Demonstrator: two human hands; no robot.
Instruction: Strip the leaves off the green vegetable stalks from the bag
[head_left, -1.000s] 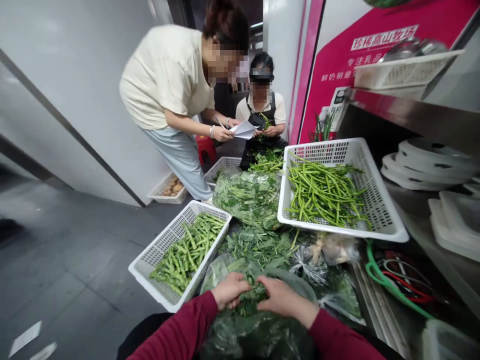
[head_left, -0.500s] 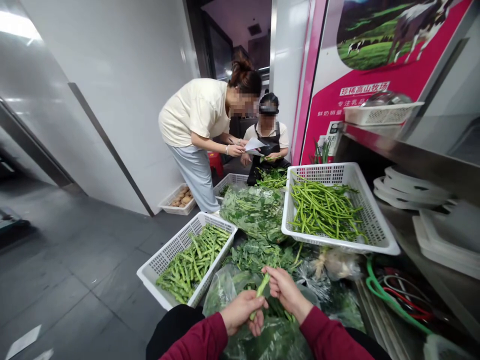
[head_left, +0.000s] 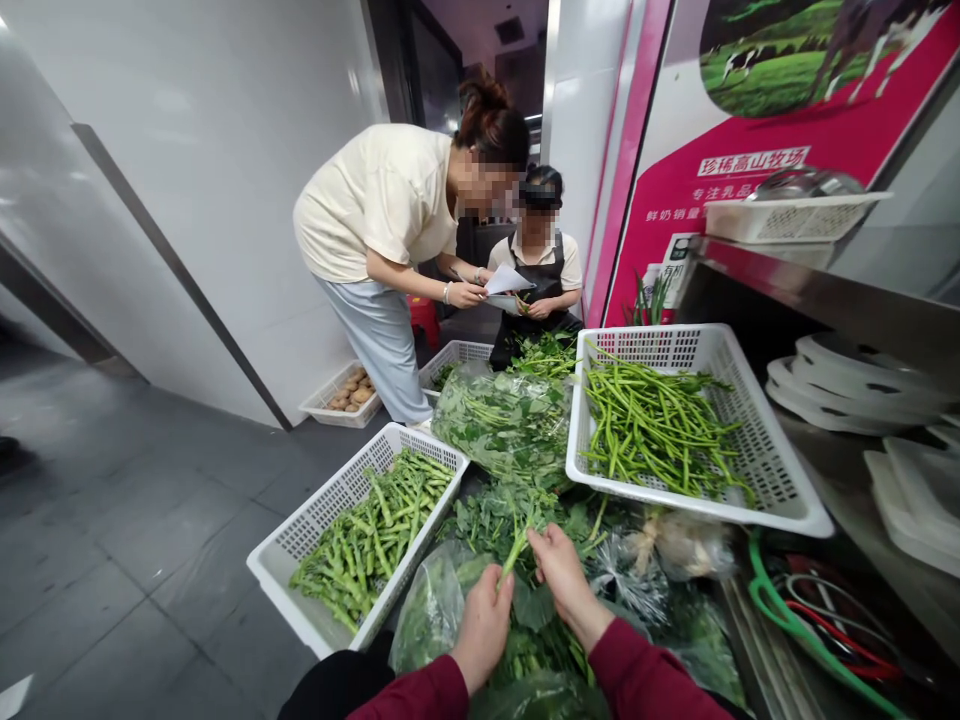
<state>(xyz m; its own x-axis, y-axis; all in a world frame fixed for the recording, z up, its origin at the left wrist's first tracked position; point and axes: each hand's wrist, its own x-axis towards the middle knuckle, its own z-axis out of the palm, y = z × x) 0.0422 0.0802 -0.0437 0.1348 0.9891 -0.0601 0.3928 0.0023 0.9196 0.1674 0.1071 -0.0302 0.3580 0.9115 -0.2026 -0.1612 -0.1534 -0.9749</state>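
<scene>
Editor: Who holds what in the foreground?

Photographer: A person in maroon sleeves (head_left: 641, 672) grasps a green stalk (head_left: 514, 553), its lower end clasped in the left hand (head_left: 486, 622) while the right hand's (head_left: 564, 575) grip pinches its upper part, above a plastic bag of greens (head_left: 536, 695) at 6 o'clock.

Editor: And around that stalk?

Photographer: At 9 o'clock, a white basket (head_left: 319, 505) of thick green stems; at 2 o'clock, a second white basket (head_left: 780, 460) bears slender ones. A clear bag of leafy greens (head_left: 502, 415) bulges at 12 o'clock.

Editor: The company?

Photographer: At 11 o'clock, a person in a cream shirt (head_left: 375, 205) bends forward, holding papers (head_left: 510, 282) before a seated co-worker in a dark apron (head_left: 546, 280), beyond the clear bag. Potatoes (head_left: 351, 392) fill a low basket (head_left: 334, 415) at 10 o'clock.
</scene>
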